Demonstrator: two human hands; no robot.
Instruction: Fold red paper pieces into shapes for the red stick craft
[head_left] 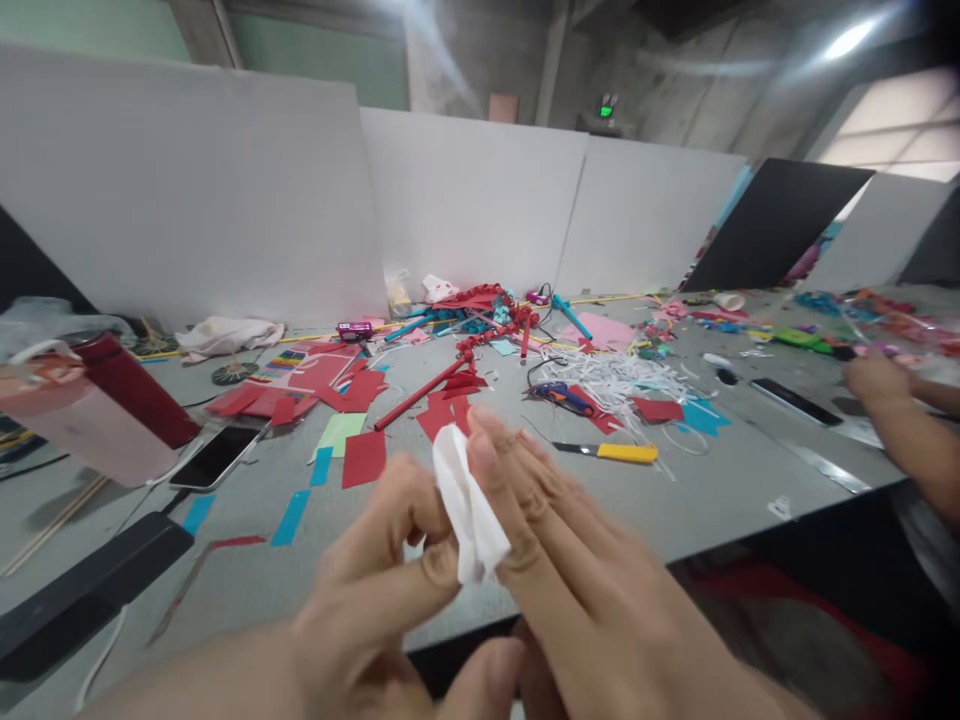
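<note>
A crumpled white tissue [466, 510] is pinched between the thumb and curled fingers of my left hand [382, 590], low over the table's front edge. My right hand [585, 570] lies against the tissue from the other side. Its fingers are stretched out, side by side, with the index finger touching the tissue. Beyond my hands are red paper pieces [364, 460], blue paper strips [291, 517] and a yellow utility knife [626, 453] with its blade out.
A pink-white bottle [97, 425], a dark red bottle [135, 390], a phone [217, 457] and a black case [90, 590] are at left. Shredded white paper [622, 375] and blue-handled pliers [561, 397] lie mid-table. Another person's hand [877, 380] is at right. White panels [480, 200] stand behind.
</note>
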